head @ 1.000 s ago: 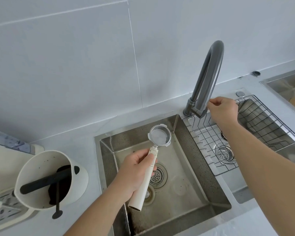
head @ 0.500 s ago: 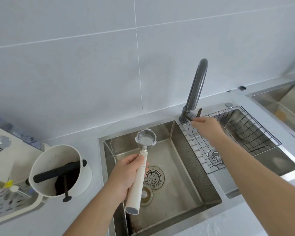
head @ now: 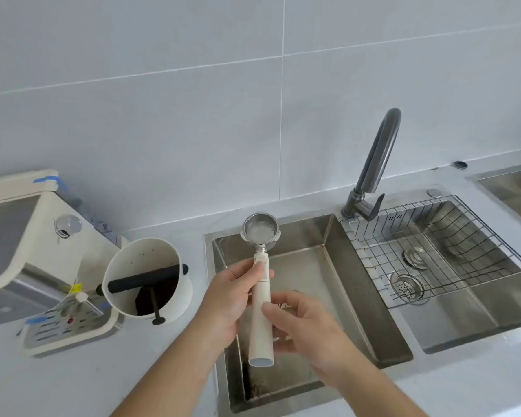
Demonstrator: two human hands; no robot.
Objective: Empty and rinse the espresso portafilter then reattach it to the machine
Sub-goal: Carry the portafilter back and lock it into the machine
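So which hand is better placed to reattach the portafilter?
Probably left: the left hand grips the portafilter handle, and the espresso machine stands on that side, farther from the right hand.

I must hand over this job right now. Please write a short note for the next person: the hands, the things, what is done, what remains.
Left hand: grips the portafilter by its handle, basket up, over the left sink basin.
Right hand: pinches the lower handle.
Done: the basket looks free of grounds; dark grounds lie in the knock box; no water runs from the faucet.
Left: carry it to the espresso machine on the left and lock it in.
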